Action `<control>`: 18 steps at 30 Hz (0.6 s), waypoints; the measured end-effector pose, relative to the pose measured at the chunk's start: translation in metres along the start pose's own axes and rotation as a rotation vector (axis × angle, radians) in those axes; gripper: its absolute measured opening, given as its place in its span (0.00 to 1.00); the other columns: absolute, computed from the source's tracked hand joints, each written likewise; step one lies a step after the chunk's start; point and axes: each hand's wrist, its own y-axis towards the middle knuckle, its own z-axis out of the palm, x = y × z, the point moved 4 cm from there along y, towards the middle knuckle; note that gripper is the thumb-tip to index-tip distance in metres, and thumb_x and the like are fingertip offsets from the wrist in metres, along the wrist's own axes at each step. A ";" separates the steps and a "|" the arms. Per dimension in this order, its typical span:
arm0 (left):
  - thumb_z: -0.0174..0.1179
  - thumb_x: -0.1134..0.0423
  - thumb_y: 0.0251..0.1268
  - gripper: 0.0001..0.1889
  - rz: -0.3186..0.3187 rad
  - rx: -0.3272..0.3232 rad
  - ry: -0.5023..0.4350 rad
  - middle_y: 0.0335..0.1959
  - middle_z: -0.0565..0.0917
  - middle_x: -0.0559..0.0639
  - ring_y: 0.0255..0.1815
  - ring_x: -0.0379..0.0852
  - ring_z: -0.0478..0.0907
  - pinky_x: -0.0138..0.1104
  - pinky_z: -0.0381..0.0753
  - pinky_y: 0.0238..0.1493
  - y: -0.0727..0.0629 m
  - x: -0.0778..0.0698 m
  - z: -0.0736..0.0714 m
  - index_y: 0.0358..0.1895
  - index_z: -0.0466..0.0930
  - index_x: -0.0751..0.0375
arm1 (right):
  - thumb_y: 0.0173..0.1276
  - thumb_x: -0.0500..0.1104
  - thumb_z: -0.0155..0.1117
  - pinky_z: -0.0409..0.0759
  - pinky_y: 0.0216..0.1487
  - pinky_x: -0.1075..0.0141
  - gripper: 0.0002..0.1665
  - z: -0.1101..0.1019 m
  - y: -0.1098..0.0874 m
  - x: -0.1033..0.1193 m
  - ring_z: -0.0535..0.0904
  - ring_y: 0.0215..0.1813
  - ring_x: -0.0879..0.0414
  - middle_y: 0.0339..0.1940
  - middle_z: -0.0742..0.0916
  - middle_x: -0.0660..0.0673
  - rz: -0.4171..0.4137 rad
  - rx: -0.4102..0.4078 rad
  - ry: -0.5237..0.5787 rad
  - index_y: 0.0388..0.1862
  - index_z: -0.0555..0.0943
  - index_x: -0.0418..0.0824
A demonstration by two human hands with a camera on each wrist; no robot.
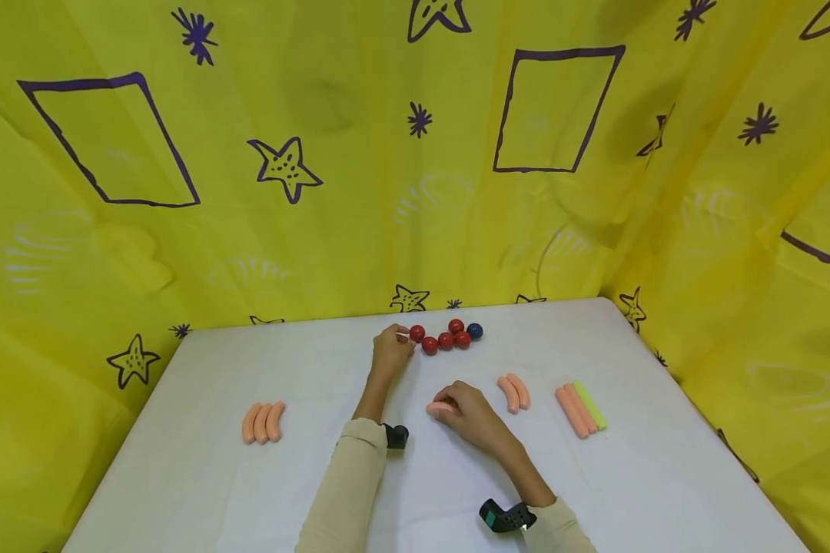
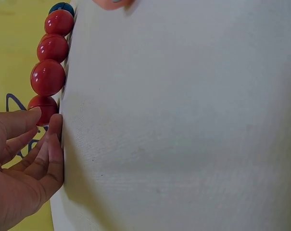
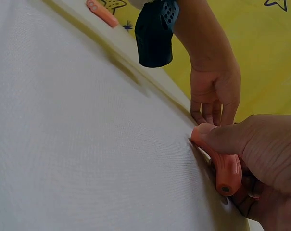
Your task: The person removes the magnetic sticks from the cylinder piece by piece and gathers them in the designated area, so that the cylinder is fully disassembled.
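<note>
At the back of the table, my left hand point(image 1: 391, 352) pinches the leftmost red ball point(image 1: 417, 333) between thumb and fingertips. Several more red balls point(image 1: 446, 340) stand close to it in a bent row, and a dark blue ball point(image 1: 475, 331) is at the row's right end. Nearer to me, my right hand point(image 1: 472, 413) grips a curved salmon-pink rod point(image 3: 224, 171), its thumb along the top. In the right wrist view the rod's near end has a dark round spot. The right fingertips are partly hidden behind the rod.
Three curved pink rods point(image 1: 263, 422) lie side by side at the left. Two curved rods point(image 1: 514, 393) lie right of my right hand. Farther right are two straight pink rods point(image 1: 576, 412) beside a yellow-green rod point(image 1: 590, 405). A yellow curtain point(image 1: 360, 230) borders the white table point(image 1: 180, 476).
</note>
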 end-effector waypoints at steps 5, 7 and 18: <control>0.64 0.70 0.59 0.12 -0.002 -0.003 -0.011 0.41 0.85 0.61 0.39 0.51 0.82 0.37 0.82 0.42 0.001 0.003 -0.002 0.47 0.80 0.66 | 0.64 0.48 0.69 0.74 0.37 0.71 0.09 -0.001 0.001 0.001 0.73 0.35 0.64 0.32 0.82 0.53 -0.003 -0.013 -0.017 0.37 0.85 0.44; 0.64 0.70 0.59 0.12 0.004 -0.011 -0.021 0.39 0.85 0.60 0.37 0.50 0.82 0.36 0.81 0.41 0.001 0.007 -0.003 0.46 0.80 0.67 | 0.64 0.48 0.69 0.74 0.37 0.71 0.09 -0.002 0.001 0.003 0.73 0.34 0.64 0.31 0.82 0.53 -0.001 -0.018 -0.030 0.37 0.85 0.44; 0.59 0.70 0.63 0.08 -0.052 0.061 -0.145 0.31 0.85 0.57 0.26 0.37 0.82 0.27 0.80 0.32 -0.018 0.030 -0.023 0.43 0.80 0.70 | 0.60 0.53 0.72 0.75 0.36 0.71 0.13 -0.009 -0.002 0.007 0.73 0.32 0.63 0.27 0.81 0.55 0.078 -0.046 -0.103 0.31 0.84 0.45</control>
